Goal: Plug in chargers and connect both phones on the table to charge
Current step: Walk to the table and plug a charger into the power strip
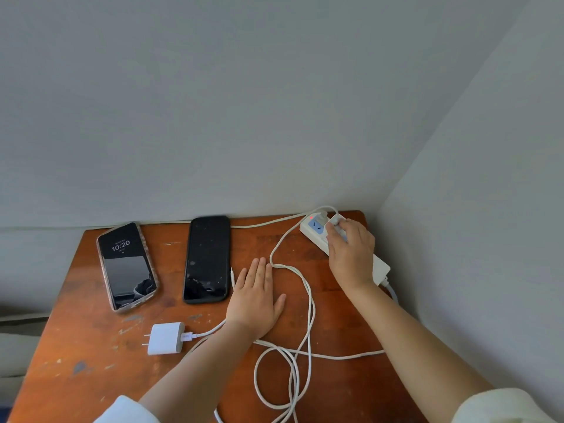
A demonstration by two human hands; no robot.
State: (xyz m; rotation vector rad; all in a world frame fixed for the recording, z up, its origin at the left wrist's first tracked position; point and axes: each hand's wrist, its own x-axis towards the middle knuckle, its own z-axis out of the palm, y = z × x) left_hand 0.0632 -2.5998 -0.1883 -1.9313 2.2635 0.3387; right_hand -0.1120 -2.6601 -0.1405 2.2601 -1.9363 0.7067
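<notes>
We have just one view, from a camera on the person's head. It looks forward and down at a brown table (91, 346) pushed into a corner where two grey walls (244, 102) meet. We are up high but close, near enough that both arms come in from the bottom edge. The wide lens takes in lots of wall above the table. No second view shares the scene.

Far to the left of my flat left hand (256, 300), the clear-cased phone with the lit screen (126, 265) reads "10:20"; nothing else is legible.
</notes>
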